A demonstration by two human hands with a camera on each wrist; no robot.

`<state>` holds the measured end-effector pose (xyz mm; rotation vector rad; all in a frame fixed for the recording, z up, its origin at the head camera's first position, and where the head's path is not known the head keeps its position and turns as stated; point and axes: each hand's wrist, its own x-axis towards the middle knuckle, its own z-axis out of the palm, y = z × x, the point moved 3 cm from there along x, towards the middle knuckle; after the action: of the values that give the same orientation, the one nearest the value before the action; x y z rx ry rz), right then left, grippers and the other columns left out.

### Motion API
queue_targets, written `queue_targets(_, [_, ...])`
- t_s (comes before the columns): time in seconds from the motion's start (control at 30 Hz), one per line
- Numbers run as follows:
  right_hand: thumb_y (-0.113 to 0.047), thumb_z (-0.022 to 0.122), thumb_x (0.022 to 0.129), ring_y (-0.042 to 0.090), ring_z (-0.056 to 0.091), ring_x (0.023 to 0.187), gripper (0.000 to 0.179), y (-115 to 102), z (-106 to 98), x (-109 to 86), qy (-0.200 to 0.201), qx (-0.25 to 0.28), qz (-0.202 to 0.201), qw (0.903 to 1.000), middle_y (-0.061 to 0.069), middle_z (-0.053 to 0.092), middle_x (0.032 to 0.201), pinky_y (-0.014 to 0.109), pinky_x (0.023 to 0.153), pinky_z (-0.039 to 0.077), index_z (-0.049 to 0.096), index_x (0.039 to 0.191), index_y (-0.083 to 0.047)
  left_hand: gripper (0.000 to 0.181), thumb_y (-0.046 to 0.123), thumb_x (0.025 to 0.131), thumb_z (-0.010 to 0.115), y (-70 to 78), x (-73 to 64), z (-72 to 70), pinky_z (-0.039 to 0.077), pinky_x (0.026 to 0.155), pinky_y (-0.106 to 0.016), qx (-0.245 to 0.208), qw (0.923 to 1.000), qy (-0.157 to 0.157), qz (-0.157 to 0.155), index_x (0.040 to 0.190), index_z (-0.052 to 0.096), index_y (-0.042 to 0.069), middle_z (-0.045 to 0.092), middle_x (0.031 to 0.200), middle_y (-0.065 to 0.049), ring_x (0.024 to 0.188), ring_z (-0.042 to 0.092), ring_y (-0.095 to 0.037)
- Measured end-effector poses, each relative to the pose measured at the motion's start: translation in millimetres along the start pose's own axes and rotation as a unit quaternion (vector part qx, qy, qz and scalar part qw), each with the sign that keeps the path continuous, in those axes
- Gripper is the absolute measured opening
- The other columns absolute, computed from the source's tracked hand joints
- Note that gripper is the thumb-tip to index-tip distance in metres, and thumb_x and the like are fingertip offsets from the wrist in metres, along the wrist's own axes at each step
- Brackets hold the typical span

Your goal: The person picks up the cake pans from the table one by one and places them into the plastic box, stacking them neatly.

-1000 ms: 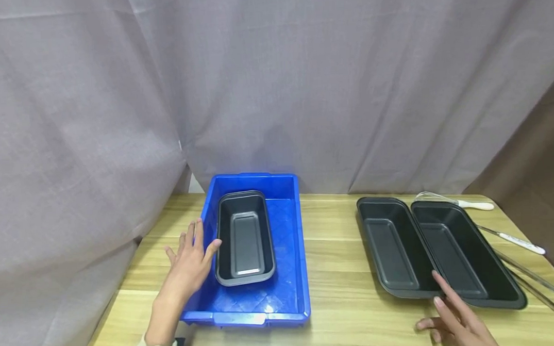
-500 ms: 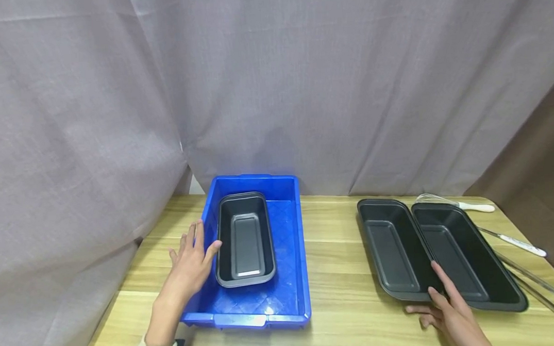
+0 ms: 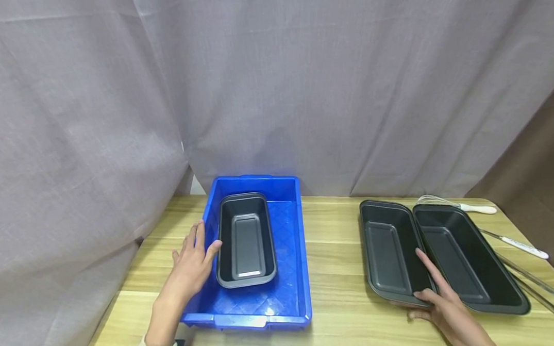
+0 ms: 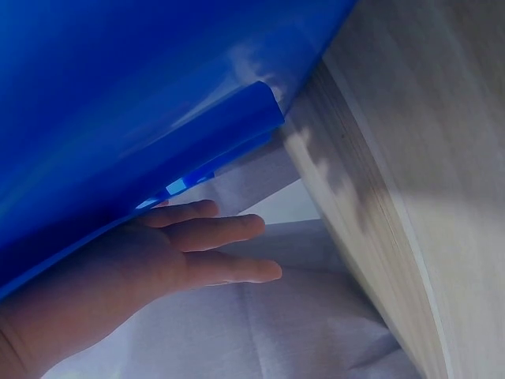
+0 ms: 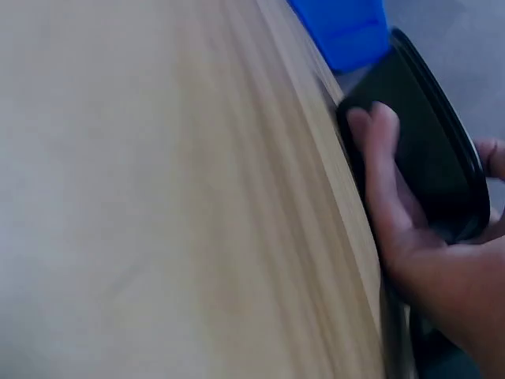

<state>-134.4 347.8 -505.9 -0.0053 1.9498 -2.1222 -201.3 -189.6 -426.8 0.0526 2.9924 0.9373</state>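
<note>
In the head view a black loaf pan (image 3: 386,258) lies right of the blue bin. My right hand (image 3: 450,312) grips its near right corner, thumb and index finger inside the rim and other fingers beneath. The right wrist view shows those fingers along the outside of the pan (image 5: 418,142). My left hand (image 3: 190,267) rests on the left rim of the blue bin (image 3: 293,322), fingers straight and spread. Its thumb reaches the edge of a second loaf pan (image 3: 247,246) inside the bin. The left wrist view has the left hand (image 4: 158,253) beside the bin's outer wall.
A third loaf pan (image 3: 467,268) stands close on the right of the gripped one. Beyond it lie a whisk (image 3: 478,207), a white-handled utensil (image 3: 523,246) and thin metal rods (image 3: 541,280). A grey curtain (image 3: 301,89) hangs behind the wooden table (image 3: 337,273).
My right hand has moved left and forward from the near edge between the pans and taken hold of the left loaf pan, whose near end shifts slightly. The left hand stays put.
</note>
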Motion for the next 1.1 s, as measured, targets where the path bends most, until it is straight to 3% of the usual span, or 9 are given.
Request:
queue_targets(0.17, [0.008, 0.030, 0.113, 0.000, 0.062, 0.124, 0.090, -1.0, -3.2, 7.1, -0.092, 0.096, -0.010, 0.9911, -0.015, -0.048, 0.167, 0.047, 0.102, 0.063, -0.005, 0.175, -0.048, 0.078, 0.042, 0.120, 0.041, -0.1, 0.0, 0.3, 0.009, 0.122, -0.088, -0.002, 1.0000, -0.005, 0.000, 0.174, 0.009, -0.004, 0.014, 0.178, -0.037, 0.164, 0.019, -0.057])
queue_targets(0.27, [0.010, 0.028, 0.114, 0.008, 0.064, 0.137, 0.089, -1.5, -1.5, 8.7, -0.147, 0.154, -0.021, 0.9767, -0.019, -0.055, 0.163, 0.049, 0.109, 0.060, -0.004, 0.176, -0.045, 0.078, 0.042, 0.120, 0.041, -1.3, 0.4, 0.6, 0.009, 0.122, -0.088, 0.000, 1.0000, -0.006, 0.001, 0.174, 0.009, -0.005, 0.015, 0.177, -0.037, 0.164, 0.021, -0.056])
queue_targets(0.37, [0.012, 0.028, 0.113, 0.000, 0.056, 0.142, 0.088, -1.6, 0.0, 8.1, -0.160, 0.161, -0.041, 0.9731, -0.020, -0.052, 0.165, 0.049, 0.109, 0.059, -0.003, 0.177, -0.040, 0.078, 0.043, 0.120, 0.040, -2.3, 0.9, 1.2, 0.010, 0.121, -0.089, 0.001, 1.0000, -0.005, 0.001, 0.174, 0.009, -0.005, 0.015, 0.178, -0.037, 0.163, 0.023, -0.056])
queue_targets(0.5, [0.011, 0.031, 0.113, 0.011, -0.010, 0.169, 0.087, -3.3, 1.4, 5.4, -0.120, 0.080, -0.054, 0.9880, -0.014, -0.048, 0.170, 0.052, 0.103, 0.061, -0.005, 0.178, -0.034, 0.079, 0.044, 0.120, 0.039, -2.5, 1.1, 2.0, 0.009, 0.121, -0.089, -0.004, 1.0000, -0.004, 0.001, 0.174, 0.008, -0.004, 0.016, 0.178, -0.036, 0.162, 0.026, -0.058])
queue_targets(0.6, [0.003, 0.040, 0.114, 0.023, -0.050, 0.154, 0.086, -6.0, 4.5, 4.6, -0.073, -0.033, -0.046, 0.9958, -0.013, -0.038, 0.176, 0.055, 0.102, 0.055, -0.005, 0.178, -0.034, 0.079, 0.044, 0.120, 0.039, -3.0, 1.4, 2.2, 0.008, 0.122, -0.088, -0.007, 0.9999, -0.007, -0.002, 0.174, 0.007, -0.003, 0.015, 0.179, -0.035, 0.162, 0.025, -0.057])
queue_targets(0.73, [-0.003, 0.048, 0.114, 0.014, -0.033, 0.161, 0.085, -10.0, 12.4, 2.3, -0.035, -0.130, -0.038, 0.9902, -0.017, -0.017, 0.182, 0.063, 0.106, 0.045, 0.000, 0.179, -0.032, 0.079, 0.045, 0.120, 0.038, -1.6, 1.6, 1.7, 0.007, 0.123, -0.087, -0.006, 0.9999, -0.009, -0.004, 0.174, 0.006, -0.003, 0.014, 0.179, -0.035, 0.163, 0.024, -0.057])
queue_targets(0.87, [-0.003, 0.047, 0.114, 0.010, -0.025, 0.161, 0.080, -17.2, 23.8, 0.2, -0.032, -0.125, -0.047, 0.9905, -0.011, -0.011, 0.182, 0.086, 0.108, 0.030, 0.006, 0.179, -0.027, 0.079, 0.045, 0.120, 0.039, 0.7, 1.7, 0.7, 0.007, 0.122, -0.087, -0.002, 1.0000, -0.006, -0.002, 0.174, 0.007, -0.003, 0.015, 0.178, -0.035, 0.163, 0.024, -0.057])
queue_targets(1.0, [-0.003, 0.048, 0.114, 0.006, -0.021, 0.160, 0.076, -24.7, 35.5, -0.5, -0.048, -0.098, -0.057, 0.9924, -0.003, -0.012, 0.181, 0.044, 0.121, 0.044, 0.013, 0.178, -0.024, 0.080, 0.044, 0.119, 0.042, 0.8, 0.7, 0.9, 0.005, 0.121, -0.089, 0.019, 0.9998, 0.000, -0.002, 0.174, 0.009, -0.003, 0.013, 0.178, -0.036, 0.163, 0.018, -0.060])
queue_targets(1.1, [-0.004, 0.050, 0.113, 0.006, -0.019, 0.160, 0.072, -30.1, 44.9, -0.8, -0.056, -0.098, -0.056, 0.9920, 0.000, -0.010, 0.180, 0.008, 0.096, 0.039, 0.019, 0.177, -0.020, 0.083, 0.048, 0.118, 0.044, 0.3, -0.8, 1.5, -0.001, 0.120, -0.090, 0.050, 0.9987, 0.007, 0.000, 0.175, 0.010, -0.002, 0.006, 0.180, -0.033, 0.164, 0.007, -0.062])
